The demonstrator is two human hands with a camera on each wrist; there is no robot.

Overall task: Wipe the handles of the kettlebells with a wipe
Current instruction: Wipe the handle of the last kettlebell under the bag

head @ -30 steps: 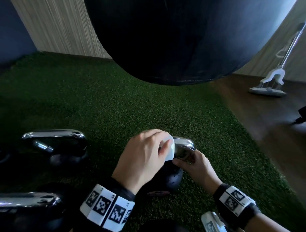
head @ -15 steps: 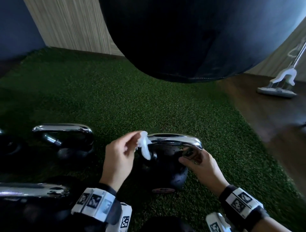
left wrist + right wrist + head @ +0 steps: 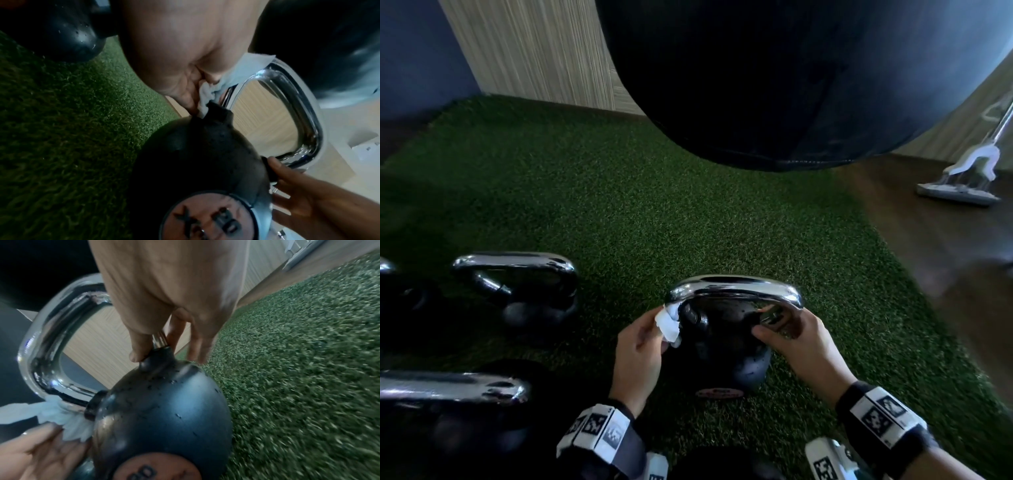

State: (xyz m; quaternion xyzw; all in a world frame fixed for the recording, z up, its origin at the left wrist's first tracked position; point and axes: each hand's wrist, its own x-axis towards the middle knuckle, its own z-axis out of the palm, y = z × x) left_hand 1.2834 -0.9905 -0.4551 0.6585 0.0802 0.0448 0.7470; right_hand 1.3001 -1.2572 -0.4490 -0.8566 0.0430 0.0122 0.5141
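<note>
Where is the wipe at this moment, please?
In the head view the wipe sits centre-low, pinched in the left hand against the left leg of the kettlebell's chrome handle.

The head view is dimly lit; the lower left is sunk in shadow, where the turf [image 3: 592, 192] is nearly black; daylight is admitted from the upper right, where a pale haze is thrown across the hanging bag [image 3: 774, 78]; bright highlights are returned by the chrome handle [image 3: 736, 291]; straight edges are bent outward towards the corners by the wide lens; the mop [image 3: 959, 192] at the right margin is smeared. In both wrist views the near hands are rendered soft and out of focus; the grass at the right of the right wrist view is streaked by motion blur.
</note>
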